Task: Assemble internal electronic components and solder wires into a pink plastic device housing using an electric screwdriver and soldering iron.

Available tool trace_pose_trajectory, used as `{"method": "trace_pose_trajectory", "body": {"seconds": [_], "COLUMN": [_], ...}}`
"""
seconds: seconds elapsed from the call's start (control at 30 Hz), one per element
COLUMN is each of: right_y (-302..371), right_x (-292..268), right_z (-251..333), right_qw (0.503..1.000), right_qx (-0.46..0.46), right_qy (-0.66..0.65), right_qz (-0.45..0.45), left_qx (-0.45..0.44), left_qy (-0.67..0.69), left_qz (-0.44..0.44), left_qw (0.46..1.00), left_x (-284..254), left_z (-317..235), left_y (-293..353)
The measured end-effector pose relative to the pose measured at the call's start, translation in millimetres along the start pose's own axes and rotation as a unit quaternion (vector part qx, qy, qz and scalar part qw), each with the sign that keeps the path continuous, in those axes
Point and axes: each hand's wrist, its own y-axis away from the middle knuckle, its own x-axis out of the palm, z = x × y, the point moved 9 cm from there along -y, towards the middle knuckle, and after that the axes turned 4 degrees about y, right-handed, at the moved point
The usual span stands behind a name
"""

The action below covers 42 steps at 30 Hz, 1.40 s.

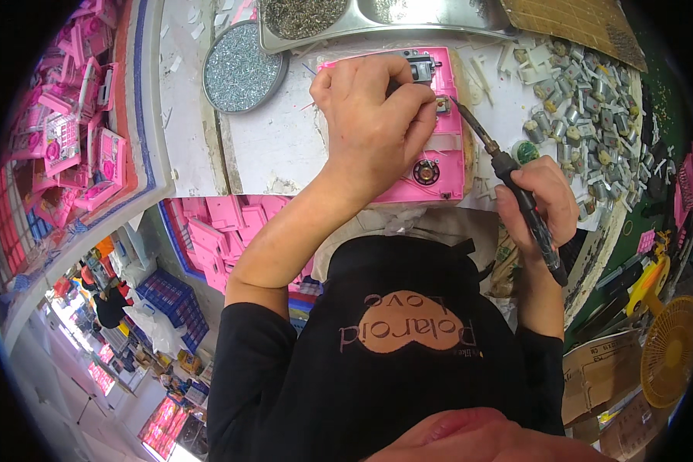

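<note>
A pink plastic casing (453, 165) lies on the white worktable in front of me. A round speaker (426, 172) sits in its near part, and a small motor-like metal part (442, 105) near its right edge. My left hand (377, 112) is over the casing with fingers bent and closed. What they pinch, if anything, is hidden by the hand; thin wires show left of it. My right hand (545, 202) grips the black handle of a soldering iron (508, 168). The iron's thin tip points up and left, close to the metal part; whether it touches cannot be told.
Behind the casing stands a metal tray (393, 25) with small parts. A round dish of screws (242, 68) is at the left. Small motors (570, 115) are heaped at the right, beside a yellow fan (672, 350). Pink casings (69, 131) fill a bin at far left.
</note>
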Motion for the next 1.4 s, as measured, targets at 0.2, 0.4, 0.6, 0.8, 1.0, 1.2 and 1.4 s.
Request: {"method": "trace_pose_trajectory", "body": {"seconds": [0.2, 0.4, 0.6, 0.8, 1.0, 1.2, 1.4], "right_y": [1, 1, 0, -1, 1, 20, 27], "right_x": [3, 5, 3, 2, 5, 4, -5], "right_z": [-1, 1, 3, 4, 2, -24, -26], "right_qw": [1.0, 1.0, 1.0, 1.0, 1.0, 0.983, 0.964], "right_qx": [-0.001, -0.018, -0.019, -0.017, -0.013, 0.156, 0.213], "right_qy": [-0.004, -0.004, 0.007, 0.004, 0.006, -0.086, -0.138], "right_qz": [0.005, 0.001, 0.002, 0.005, 0.008, -0.029, -0.073], "left_qx": [-0.001, 0.002, 0.001, 0.002, 0.002, -0.003, -0.001], "left_qy": [-0.004, -0.011, -0.016, -0.015, -0.012, -0.011, -0.012], "left_qz": [0.005, 0.001, -0.002, -0.005, -0.006, -0.003, -0.003], "left_qw": [1.0, 1.0, 1.0, 1.0, 1.0, 1.0, 1.0], "left_x": [0, 1, 1, 1, 1, 1, 1], "left_z": [0, -1, -1, 0, 0, 0, 0], "left_y": [-1, -1, 0, 0, 0, -1, 0]}}
